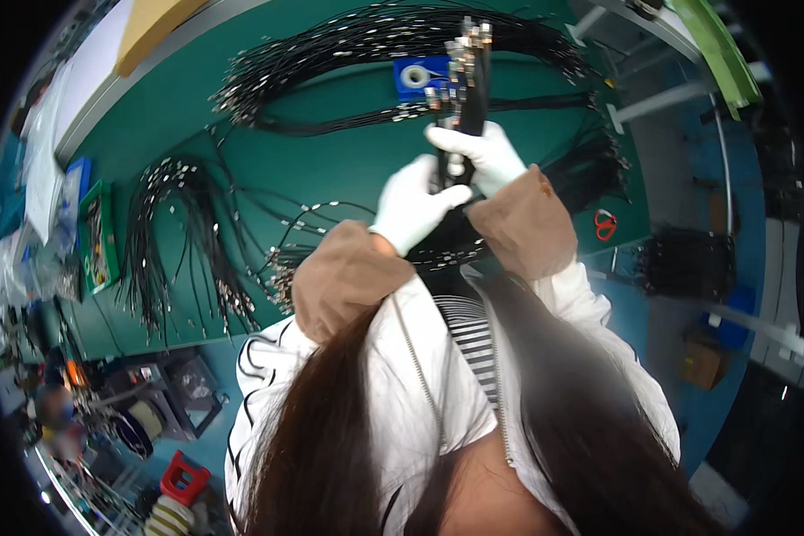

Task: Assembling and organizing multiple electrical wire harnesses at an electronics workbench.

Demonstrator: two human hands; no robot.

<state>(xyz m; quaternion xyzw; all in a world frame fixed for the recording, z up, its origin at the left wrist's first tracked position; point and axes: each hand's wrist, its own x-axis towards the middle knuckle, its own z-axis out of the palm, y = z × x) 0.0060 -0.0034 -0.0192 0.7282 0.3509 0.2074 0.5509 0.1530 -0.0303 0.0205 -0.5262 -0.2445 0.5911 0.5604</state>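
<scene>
Both my hands wear white gloves and grip one bundle of black cables (475, 89) in front of me. The metal connector ends of the bundle point up and away, a little blurred. My right hand (487, 156) is wrapped round the bundle below the connectors. Lower down, my left hand (415, 205) closes on the same bundle from the left side, its thumb across the cables. Under my hands the rest of the bundle runs down and cannot be told apart from the cables on the green table (330, 170).
A long pile of black cables (348, 54) lies along the far side. Another cable pile (174, 179) is at left, beside a green tray (98, 237). A tape roll (414, 77) sits on a blue holder (404, 67). Red-handled scissors (605, 225) lie near the right edge.
</scene>
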